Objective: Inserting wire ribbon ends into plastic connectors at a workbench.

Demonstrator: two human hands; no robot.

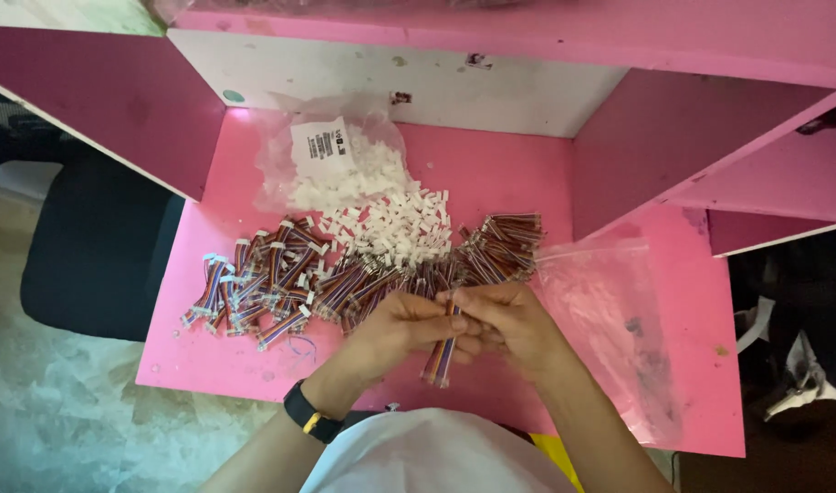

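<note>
Two clear plastic bags sat on the pink desk (527, 173): one crinkly bag (331, 151) at the back with a white rectangular label (320, 143) with dark print on it, spilling small white plastic connectors (391, 219) toward the middle, and one flat empty bag (610, 319) lying at the right. Multicoloured wire bundles with connectors already on (254, 288) were piled at the left, bare-ended ones (500, 246) just right of the white heap. The left hand (400, 327) and right hand (505, 319) met above the front of the desk (pretty close together, fingers touching), both pinched shut on a short striped wire bundle (441, 356) hanging down between them. A black wristband (310, 415) with a yellow bit sat on the left wrist.
</note>
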